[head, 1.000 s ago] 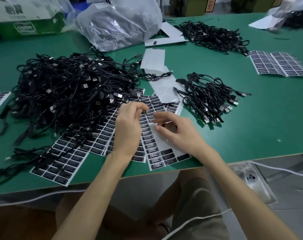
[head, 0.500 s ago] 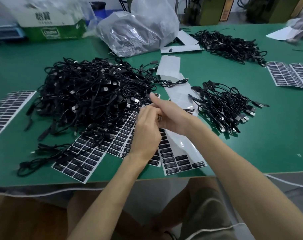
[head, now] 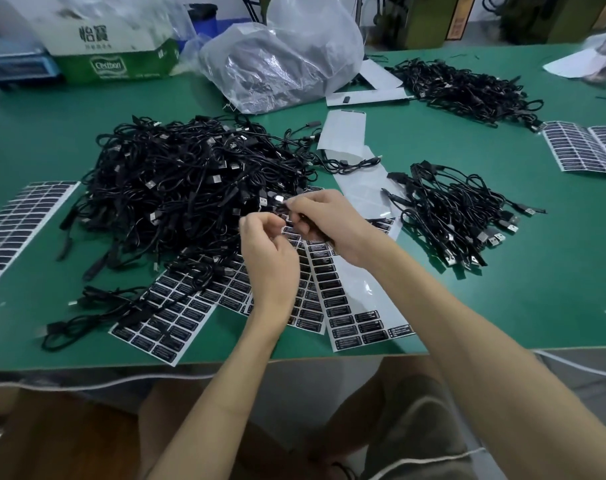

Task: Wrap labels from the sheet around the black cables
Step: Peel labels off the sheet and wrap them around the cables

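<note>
Black cable (head: 294, 214), frame centre, is pinched by my right hand (head: 332, 226); left hand (head: 270, 261) fingers curled, contents unclear. I should wrap the label square, ends flush.

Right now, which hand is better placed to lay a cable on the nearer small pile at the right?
Right, probably. The right hand, which seems to pinch a black cable, is closer to the nearer small pile; the left hand sits beside the big heap, farther off.

Head view — forward-down, close over table (head: 554, 299).
</note>
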Demonstrator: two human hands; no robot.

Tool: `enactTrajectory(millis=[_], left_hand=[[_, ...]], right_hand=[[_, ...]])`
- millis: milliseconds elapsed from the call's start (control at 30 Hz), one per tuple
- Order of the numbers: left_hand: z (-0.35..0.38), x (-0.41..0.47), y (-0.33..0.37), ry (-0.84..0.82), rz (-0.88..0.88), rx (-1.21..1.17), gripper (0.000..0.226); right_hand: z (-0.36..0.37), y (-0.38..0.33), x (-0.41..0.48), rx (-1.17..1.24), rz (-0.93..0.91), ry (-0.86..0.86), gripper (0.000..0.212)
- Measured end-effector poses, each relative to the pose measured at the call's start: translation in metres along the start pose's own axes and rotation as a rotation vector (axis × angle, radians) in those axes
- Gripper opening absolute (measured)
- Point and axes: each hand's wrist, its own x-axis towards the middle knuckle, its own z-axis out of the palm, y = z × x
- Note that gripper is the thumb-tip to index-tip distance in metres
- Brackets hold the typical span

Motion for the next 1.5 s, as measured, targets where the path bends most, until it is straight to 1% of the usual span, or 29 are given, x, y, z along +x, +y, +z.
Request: enactTrajectory(millis=[33, 100, 133, 233, 300, 367, 433, 500, 567, 633, 700, 767, 800, 867, 933, 967, 1000, 1067, 1133, 1233, 1300, 1400, 1500], left_hand=[[0.000, 0.002, -0.003, -0.016, -0.089, -0.013, 0.031], [0.000, 0.004, -0.007, -0.027, -0.174, -0.050, 0.032], [0.000, 0.004, -0.008, -0.039, -0.185, -0.069, 0.031], [0.003, 0.003, -0.006, -0.115, -0.177, -0.130, 0.025], [0.004, 0.005, -0.005, -0.157, -0.199, -0.191, 0.025], [0.004, 0.007, -0.004, -0.171, -0.234, -0.281, 0.033], [0.003, 0.008, -0.006, -0.159, -0.251, -0.333, 0.037], [0.002, 0.008, -0.007, -0.141, -0.250, -0.330, 0.033], [0.003, 0.007, -0.008, -0.129, -0.236, -0.291, 0.027], [0.003, 0.007, -0.009, -0.133, -0.222, -0.255, 0.025], [0.002, 0.006, -0.008, -0.133, -0.214, -0.263, 0.023], [0.000, 0.006, -0.007, -0.112, -0.193, -0.256, 0.023], [-0.001, 0.005, -0.007, -0.108, -0.178, -0.245, 0.025], [-0.001, 0.004, -0.007, -0.125, -0.156, -0.235, 0.031], [-0.001, 0.004, -0.007, -0.156, -0.154, -0.221, 0.031], [0.000, 0.004, -0.007, -0.168, -0.157, -0.209, 0.030], [0.001, 0.004, -0.007, -0.178, -0.161, -0.196, 0.029], [0.002, 0.004, -0.006, -0.214, -0.161, -0.165, 0.025], [0.003, 0.002, -0.005, -0.272, -0.116, -0.115, 0.024], [0.005, -0.002, -0.003, -0.322, 0.032, -0.037, 0.023], [0.006, -0.004, -0.003, -0.360, 0.081, -0.003, 0.021], [0.008, -0.004, -0.004, -0.427, 0.116, 0.078, 0.021], [0.007, -0.003, -0.007, -0.407, 0.090, 0.118, 0.021]], right_hand=[[-0.004, -0.001, -0.006, 0.045, -0.026, -0.011, 0.029], [-0.016, 0.001, -0.018, 0.110, -0.078, -0.030, 0.040], [-0.024, 0.002, -0.026, 0.125, -0.097, -0.032, 0.041], [-0.045, 0.007, -0.053, 0.137, -0.111, -0.049, 0.030], [-0.053, 0.011, -0.068, 0.086, -0.084, -0.080, 0.022], [-0.055, 0.019, -0.078, -0.004, -0.058, -0.132, 0.017], [-0.053, 0.026, -0.083, -0.089, -0.036, -0.179, 0.018], [-0.049, 0.032, -0.083, -0.167, -0.038, -0.201, 0.019], [-0.045, 0.038, -0.080, -0.322, -0.086, -0.176, 0.021], [-0.042, 0.040, -0.077, -0.551, -0.122, -0.139, 0.024], [-0.044, 0.040, -0.076, -0.659, -0.132, -0.136, 0.029], [-0.050, 0.039, -0.077, -0.617, -0.149, -0.139, 0.030], [-0.053, 0.038, -0.078, -0.588, -0.164, -0.108, 0.027], [-0.063, 0.039, -0.078, -0.586, -0.194, 0.023, 0.022], [-0.077, 0.041, -0.078, -0.657, -0.202, 0.161, 0.020], [-0.083, 0.043, -0.078, -0.698, -0.190, 0.197, 0.021], [-0.088, 0.045, -0.079, -0.737, -0.166, 0.203, 0.023], [-0.091, 0.050, -0.082, -0.820, -0.115, 0.152, 0.031], [-0.086, 0.056, -0.084, -0.880, -0.128, 0.123, 0.035], [-0.077, 0.060, -0.083, -0.895, -0.181, 0.201, 0.035], [-0.073, 0.060, -0.080, -0.902, -0.187, 0.236, 0.035], [-0.067, 0.062, -0.078, -0.919, -0.205, 0.267, 0.039], [-0.062, 0.064, -0.075, -0.949, -0.225, 0.305, 0.043]])
